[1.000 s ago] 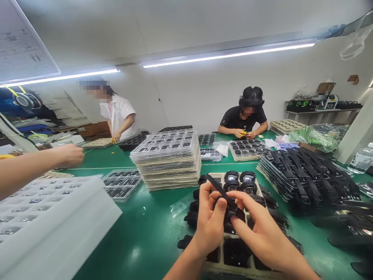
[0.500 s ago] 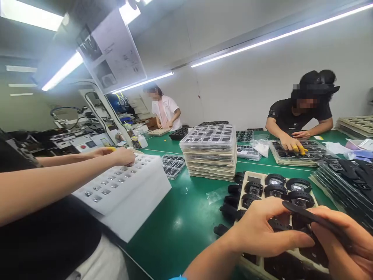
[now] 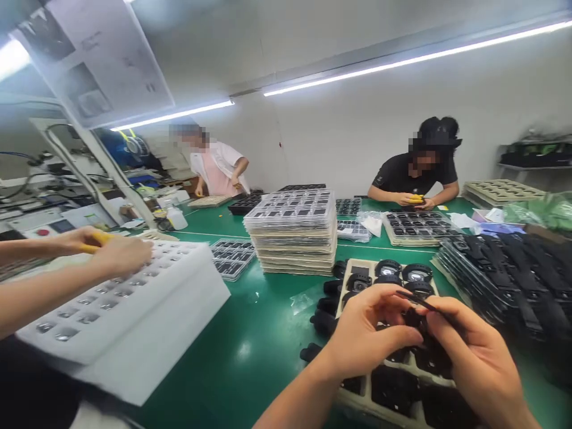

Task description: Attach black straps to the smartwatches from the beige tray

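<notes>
Green bench [image 3: 263,339] crowded with stacked trays.
Left hand [image 3: 366,336] and right hand [image 3: 473,357] both pinch a black watch strap [image 3: 424,307] above a beige tray [image 3: 357,402] of watches.

Near, low and right of centre: left hand [image 3: 366,339] and right hand [image 3: 469,357] close together, fingers pinched on a thin black strap [image 3: 424,307], above a beige tray [image 3: 357,396] of black watches on a green table [image 3: 259,339]. Far behind the tray, a tall stack of clear trays [image 3: 292,232]. On the right, a heap of black straps [image 3: 500,268]. On the left, a white foam block [image 3: 129,322] under a co-worker's hand [image 3: 123,253]. At the far side, two more people busy over trays.
</notes>
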Demonstrator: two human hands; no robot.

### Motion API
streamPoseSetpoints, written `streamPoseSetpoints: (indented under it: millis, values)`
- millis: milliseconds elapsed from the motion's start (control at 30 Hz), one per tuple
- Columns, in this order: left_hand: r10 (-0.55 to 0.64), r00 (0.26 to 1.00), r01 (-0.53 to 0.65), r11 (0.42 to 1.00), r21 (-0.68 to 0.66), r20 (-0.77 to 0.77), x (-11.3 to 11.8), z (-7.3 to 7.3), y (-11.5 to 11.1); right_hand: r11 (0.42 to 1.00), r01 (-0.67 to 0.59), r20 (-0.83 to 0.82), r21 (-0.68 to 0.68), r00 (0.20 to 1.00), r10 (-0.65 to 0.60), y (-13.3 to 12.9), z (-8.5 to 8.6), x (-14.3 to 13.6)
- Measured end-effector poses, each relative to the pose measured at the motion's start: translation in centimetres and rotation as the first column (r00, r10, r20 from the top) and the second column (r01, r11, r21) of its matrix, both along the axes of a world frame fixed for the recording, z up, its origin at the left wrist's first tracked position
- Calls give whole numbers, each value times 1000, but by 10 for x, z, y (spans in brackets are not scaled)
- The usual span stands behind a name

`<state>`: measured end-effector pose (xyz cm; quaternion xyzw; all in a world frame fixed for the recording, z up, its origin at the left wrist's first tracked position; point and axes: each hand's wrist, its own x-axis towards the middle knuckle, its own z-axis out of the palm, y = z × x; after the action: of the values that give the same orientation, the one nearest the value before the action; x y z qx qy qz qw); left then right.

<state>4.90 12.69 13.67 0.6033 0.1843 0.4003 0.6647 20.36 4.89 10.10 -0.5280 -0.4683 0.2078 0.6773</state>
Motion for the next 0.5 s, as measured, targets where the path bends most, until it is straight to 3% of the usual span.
streamPoseSetpoints:
  millis: [133, 233, 367, 500]
  values:
    - [-76, 994, 83, 994, 77, -81, 1, -2, 6, 998, 32, -97, 51, 995, -26, 3, 1, -1]
    - [-63, 996, 67, 996, 60, -62, 3, -3, 5, 999, -9, -88, 48, 996, 13, 4, 2, -3]
    - [-10, 997, 21, 992, 128, -82, 3, -1, 3, 994, -89, 37, 62, 996, 87, 8, 8, -9]
    - [14, 988, 20, 976, 217, -154, 1, -1, 7, 987, -15, 253, 161, 967, -27, 3, 17, -3]
